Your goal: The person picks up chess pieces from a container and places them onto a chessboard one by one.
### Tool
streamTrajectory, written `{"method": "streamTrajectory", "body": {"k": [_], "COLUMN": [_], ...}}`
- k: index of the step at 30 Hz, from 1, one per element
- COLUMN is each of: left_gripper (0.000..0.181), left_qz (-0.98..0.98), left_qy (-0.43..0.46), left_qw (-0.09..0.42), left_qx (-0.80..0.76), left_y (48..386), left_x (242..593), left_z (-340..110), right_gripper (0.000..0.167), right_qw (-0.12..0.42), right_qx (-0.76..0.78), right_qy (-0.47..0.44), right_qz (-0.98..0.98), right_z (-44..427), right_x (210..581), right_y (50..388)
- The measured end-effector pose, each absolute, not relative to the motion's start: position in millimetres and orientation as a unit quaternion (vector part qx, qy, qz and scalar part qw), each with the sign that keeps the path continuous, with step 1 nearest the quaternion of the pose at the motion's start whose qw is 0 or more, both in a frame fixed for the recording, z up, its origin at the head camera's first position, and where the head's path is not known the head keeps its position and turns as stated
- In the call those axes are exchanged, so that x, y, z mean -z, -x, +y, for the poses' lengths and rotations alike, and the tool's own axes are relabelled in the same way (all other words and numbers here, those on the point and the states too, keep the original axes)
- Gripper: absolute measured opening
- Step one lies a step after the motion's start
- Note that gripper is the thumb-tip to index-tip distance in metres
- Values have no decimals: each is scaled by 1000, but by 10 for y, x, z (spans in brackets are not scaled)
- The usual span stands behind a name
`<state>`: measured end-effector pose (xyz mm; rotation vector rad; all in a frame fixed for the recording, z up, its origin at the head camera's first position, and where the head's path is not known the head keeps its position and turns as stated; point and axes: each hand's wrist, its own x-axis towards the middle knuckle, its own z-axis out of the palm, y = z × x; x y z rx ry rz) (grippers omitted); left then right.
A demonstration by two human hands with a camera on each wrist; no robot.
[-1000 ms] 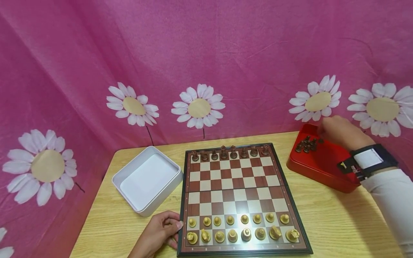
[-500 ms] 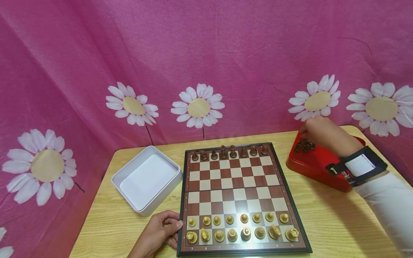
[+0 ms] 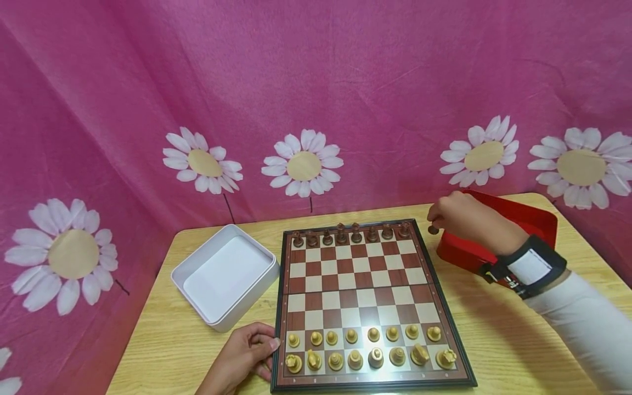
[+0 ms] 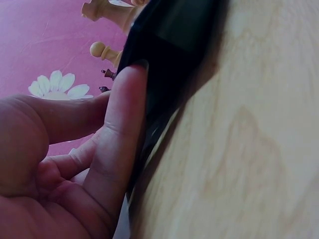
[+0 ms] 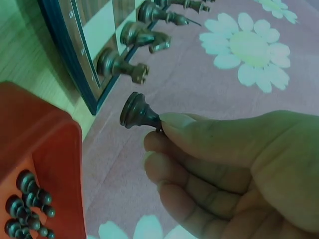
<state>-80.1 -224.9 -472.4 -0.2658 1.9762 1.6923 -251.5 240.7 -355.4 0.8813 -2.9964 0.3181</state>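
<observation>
Pink flowered cloth [image 3: 375, 82] is hanging behind | wooden table [image 3: 153, 340] is bearing chessboard [image 3: 350, 315] and red box [image 3: 461, 249] | left hand [image 3: 249, 348] is touching the chessboard's edge, grip unclear | right hand [image 3: 459, 216] is pinching 1 dark chess piece [image 5: 137, 112] between red box and chessboard | apparently transferring; next move seems to be calling for steady, upright placing

Bright light left glare on the chessboard [image 3: 366, 298] and a soft shadow across the table [image 3: 503, 323]; both wrist views looked hazier.

Letters h, g, b [image 3: 315, 381] on the chessboard [image 3: 366, 298]
</observation>
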Motion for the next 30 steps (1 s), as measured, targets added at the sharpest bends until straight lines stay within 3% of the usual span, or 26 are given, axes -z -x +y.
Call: {"method": "streamTrajectory", "body": {"k": [10, 17, 24, 30], "left_gripper": [31, 33, 35, 35], "left_qz": [735, 738, 737, 734], "left_qy": [99, 93, 84, 82], "left_qw": [264, 266, 266, 265], "left_qx": [-617, -613, -615, -620], "left_y": [792, 792, 799, 805], "left_x": [4729, 4730, 4735, 4726], "left_z": [-2263, -2272, -2275, -2277], "right_gripper": [12, 13, 9, 12], "right_qw": [1, 32, -11, -8], "right_qx": [-99, -83, -91, -90], "right_qy": [-304, -331, -311, -315], "right_qz": [-948, -939, -946, -945], "right_z": [2212, 2126, 2087, 2049], "right_x": [3707, 3846, 3947, 3965], "right_y": [2468, 2487, 2541, 2562]}}
